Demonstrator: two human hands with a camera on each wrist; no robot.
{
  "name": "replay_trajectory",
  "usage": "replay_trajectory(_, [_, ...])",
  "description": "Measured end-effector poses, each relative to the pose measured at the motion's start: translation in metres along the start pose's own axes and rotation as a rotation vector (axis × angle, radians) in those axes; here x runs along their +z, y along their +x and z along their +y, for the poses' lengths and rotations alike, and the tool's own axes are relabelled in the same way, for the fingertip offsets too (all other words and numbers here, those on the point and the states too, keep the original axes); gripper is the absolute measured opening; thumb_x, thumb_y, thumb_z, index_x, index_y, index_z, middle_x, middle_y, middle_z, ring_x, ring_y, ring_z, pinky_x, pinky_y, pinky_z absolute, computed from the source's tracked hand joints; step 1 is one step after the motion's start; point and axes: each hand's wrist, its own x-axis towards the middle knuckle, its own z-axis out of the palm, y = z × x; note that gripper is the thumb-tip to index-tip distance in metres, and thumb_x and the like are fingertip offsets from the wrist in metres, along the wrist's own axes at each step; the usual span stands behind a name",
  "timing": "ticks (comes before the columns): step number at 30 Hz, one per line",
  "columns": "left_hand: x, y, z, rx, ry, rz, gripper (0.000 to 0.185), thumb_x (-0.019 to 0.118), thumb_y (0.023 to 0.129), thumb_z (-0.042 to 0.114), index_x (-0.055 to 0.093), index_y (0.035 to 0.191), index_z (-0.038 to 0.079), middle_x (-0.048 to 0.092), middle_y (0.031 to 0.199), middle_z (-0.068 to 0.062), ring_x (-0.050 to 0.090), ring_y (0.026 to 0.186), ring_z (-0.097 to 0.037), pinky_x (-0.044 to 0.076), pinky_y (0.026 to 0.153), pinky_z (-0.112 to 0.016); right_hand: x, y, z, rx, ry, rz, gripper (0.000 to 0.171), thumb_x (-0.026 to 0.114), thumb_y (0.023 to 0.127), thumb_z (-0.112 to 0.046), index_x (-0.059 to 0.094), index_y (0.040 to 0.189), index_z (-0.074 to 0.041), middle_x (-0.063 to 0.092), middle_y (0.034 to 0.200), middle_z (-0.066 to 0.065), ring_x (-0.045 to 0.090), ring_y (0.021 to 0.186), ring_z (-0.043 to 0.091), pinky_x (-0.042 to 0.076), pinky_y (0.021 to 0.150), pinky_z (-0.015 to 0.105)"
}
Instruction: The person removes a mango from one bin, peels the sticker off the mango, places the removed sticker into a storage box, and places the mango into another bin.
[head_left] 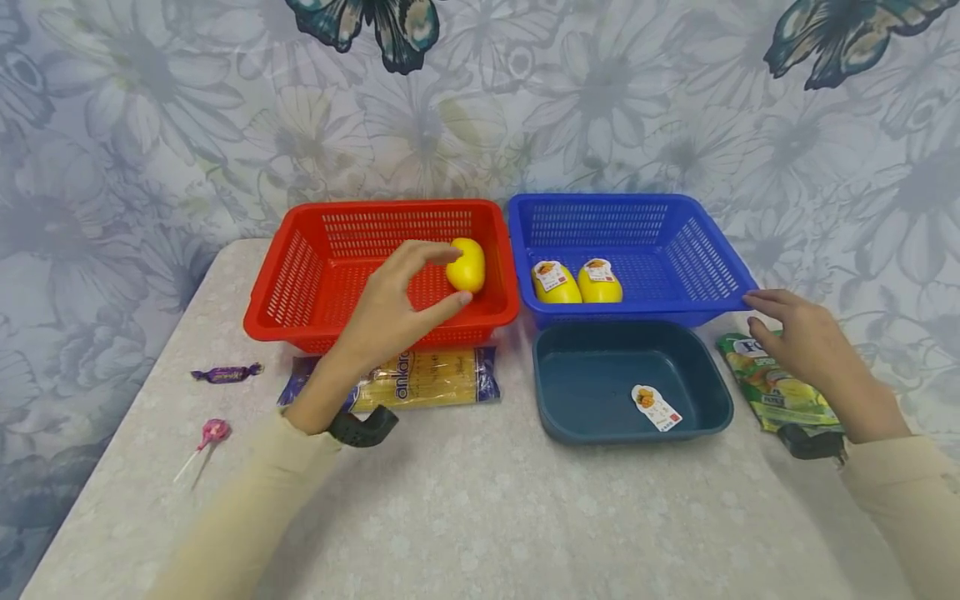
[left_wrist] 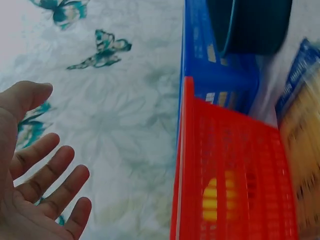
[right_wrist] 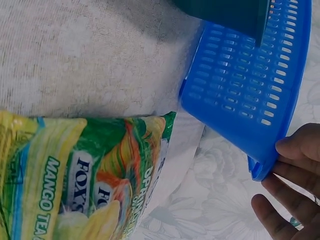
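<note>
My left hand [head_left: 393,304] is over the red basket [head_left: 300,337], thumb and fingers spread with nothing between them. In the head view its fingertips overlap a smooth yellow rounded object [head_left: 470,268] inside; the left wrist view shows the palm [left_wrist: 15,210] apart from the basket wall. My right hand [head_left: 806,337] touches the front right corner of the blue basket [head_left: 705,308], fingers fairly straight at the rim. In the right wrist view the thumb [right_wrist: 300,142] lies against that rim. Two yellow rounded objects [head_left: 557,287] with white picture stickers sit at the blue basket's front left.
A dark teal tub [head_left: 592,392] holding a loose sticker [head_left: 656,407] stands before the blue basket. A spaghetti pack [head_left: 442,379] lies before the red one. A purple-wrapped candy [head_left: 227,374] and lollipop [head_left: 215,431] lie left; a green Fox's bag [head_left: 780,387] lies right.
</note>
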Motion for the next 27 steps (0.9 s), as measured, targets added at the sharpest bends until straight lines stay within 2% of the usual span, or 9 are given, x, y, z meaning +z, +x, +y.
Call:
replay_trajectory(5, [0.032,0.033,0.008,0.005,-0.022,-0.100,0.050,0.073,0.090,0.043,0.060,0.132,0.020,0.056,0.129,0.007,0.051,0.121,-0.009,0.044,0.103,-0.035,0.001,-0.003,0.000,0.022,-0.011,-0.021,0.037,0.066,0.091,-0.001,0.060,0.125,0.013,0.057,0.127,0.032,0.053,0.113,0.055,0.045,0.089,0.068])
replay_trajectory(10, [0.060,0.069,0.018,0.016,-0.020,-0.197,0.054,0.073,0.090,0.045,0.058,0.135,0.018,0.055,0.130,0.003,0.050,0.121,-0.013,0.044,0.104,-0.037,-0.001,-0.005,0.001,0.007,-0.013,0.017,0.038,0.067,0.089,0.002,0.061,0.124,0.014,0.058,0.125,0.032,0.055,0.111,0.054,0.046,0.087,0.066])
replay_trajectory(15, [0.084,0.100,0.022,-0.018,-0.025,-0.278,0.062,0.073,0.089,0.048,0.055,0.139,0.015,0.055,0.133,0.000,0.049,0.122,-0.015,0.044,0.102,-0.031,-0.001,0.001,-0.001,0.026,-0.017,-0.020,0.040,0.067,0.091,-0.001,0.059,0.127,0.014,0.055,0.129,0.033,0.052,0.117,0.054,0.042,0.094,0.067])
replay_trajectory(19, [0.104,0.118,0.025,-0.055,-0.011,-0.336,0.069,0.072,0.088,0.051,0.052,0.143,0.015,0.053,0.137,-0.001,0.048,0.126,-0.017,0.044,0.102,-0.027,0.001,0.002,0.000,0.028,-0.017,-0.038,0.041,0.067,0.091,-0.002,0.058,0.128,0.014,0.055,0.129,0.033,0.052,0.118,0.053,0.042,0.096,0.067])
replay_trajectory(27, [0.144,0.144,0.028,-0.104,0.069,-0.464,0.074,0.070,0.089,0.050,0.044,0.149,0.016,0.048,0.140,-0.004,0.047,0.126,-0.017,0.043,0.104,-0.035,0.004,0.001,0.000,0.012,0.001,-0.017,0.041,0.067,0.090,0.000,0.058,0.127,0.016,0.055,0.129,0.034,0.053,0.115,0.055,0.044,0.091,0.067])
